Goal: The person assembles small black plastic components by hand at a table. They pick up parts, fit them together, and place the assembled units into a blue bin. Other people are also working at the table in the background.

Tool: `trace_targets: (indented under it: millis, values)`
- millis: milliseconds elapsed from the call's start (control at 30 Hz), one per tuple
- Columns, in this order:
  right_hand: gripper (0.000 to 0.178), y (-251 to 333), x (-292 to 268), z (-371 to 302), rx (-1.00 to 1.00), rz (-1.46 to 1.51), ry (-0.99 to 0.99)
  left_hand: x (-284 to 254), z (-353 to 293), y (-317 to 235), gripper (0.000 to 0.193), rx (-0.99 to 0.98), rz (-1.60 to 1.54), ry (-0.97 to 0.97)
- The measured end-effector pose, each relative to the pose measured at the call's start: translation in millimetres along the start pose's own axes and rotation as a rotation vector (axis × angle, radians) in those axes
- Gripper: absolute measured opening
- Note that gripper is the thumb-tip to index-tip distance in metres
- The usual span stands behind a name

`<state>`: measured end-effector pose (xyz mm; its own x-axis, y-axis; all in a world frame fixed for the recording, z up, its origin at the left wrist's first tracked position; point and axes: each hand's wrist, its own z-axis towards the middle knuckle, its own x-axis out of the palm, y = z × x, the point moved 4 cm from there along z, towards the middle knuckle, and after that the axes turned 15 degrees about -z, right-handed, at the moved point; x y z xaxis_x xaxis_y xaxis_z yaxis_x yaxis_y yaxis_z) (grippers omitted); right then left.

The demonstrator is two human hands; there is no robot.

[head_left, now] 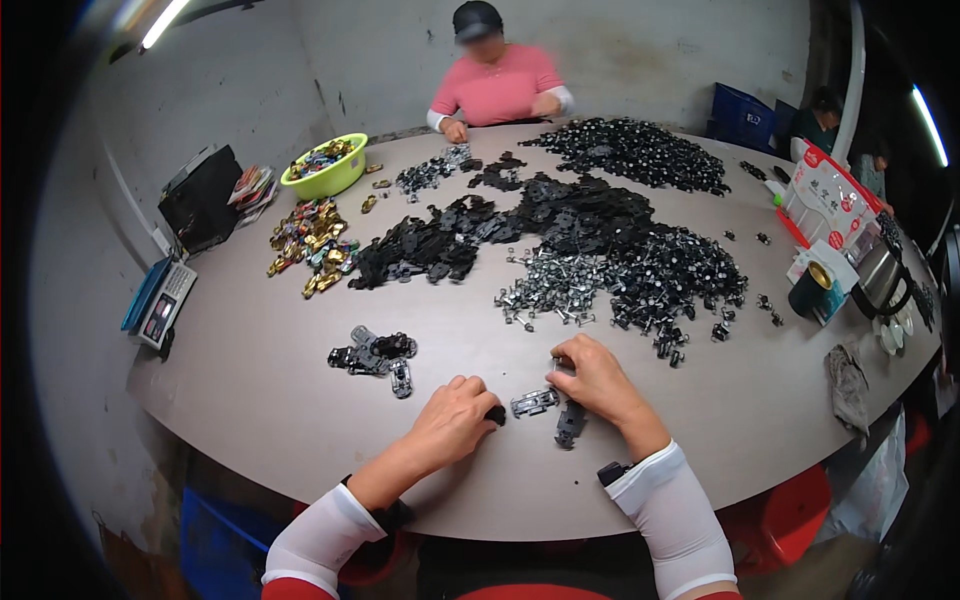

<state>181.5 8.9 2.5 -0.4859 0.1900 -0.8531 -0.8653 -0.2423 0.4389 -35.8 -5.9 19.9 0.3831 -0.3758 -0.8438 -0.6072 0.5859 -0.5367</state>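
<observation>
Left hand [455, 412]: your fingers are curled shut on a small black part [496, 414], braced on the surface [250, 380].
Right hand [592, 375]: bent over, grip hidden — cannot tell.
Silver toy chassis [535, 402]: between both hands, within reach.
Black chassis [570, 422]: just beside, likely queued.

1. The round grey-brown table [260, 390] has a smooth, matt laminate-like top.
2. The small silver toy car body [535, 402] at lower centre looks like shiny metal.
3. The heap of black chassis pieces [440, 245] at centre is dull plastic.
4. The lime-green bowl [330, 178] at upper left is glossy plastic.
5. The crumpled grey rag [848, 385] at right is rough cloth.
6. The white sleeves [675, 510] along the lower edge are smooth, stretchy fabric.
</observation>
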Motion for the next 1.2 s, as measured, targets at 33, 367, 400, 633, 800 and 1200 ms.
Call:
trace_targets:
  millis: [33,367,400,633,800,1200]
  values:
    - [0.028,0.4,-0.5,-0.3,0.004,0.002,0.001,-0.9,1.2,0.9,0.026,0.001,-0.04,-0.029]
    - [0.029,34.5,-14.9,-2.8,-0.178,0.382,-0.199,-17.2,35.9,9.6,0.018,-0.265,-0.931,-0.247]
    - [0.029,38.0,-14.6,-2.2,-0.246,0.356,-0.224,-12.5,41.2,12.6,0.02,-0.241,-0.933,-0.23]
    - [0.035,28.5,1.6,-1.4,-0.274,0.273,-0.097,0.8,52.3,13.3,0.03,-0.174,-1.176,-0.115]
    - [0.036,26.8,12.6,-1.9,-0.244,0.285,-0.095,5.9,53.6,22.4,0.029,-0.207,-1.276,-0.17]
    - [0.036,24.9,18.2,-0.2,-0.208,0.359,-0.15,10.1,48.2,30.1,0.033,-0.232,-1.686,-0.094]
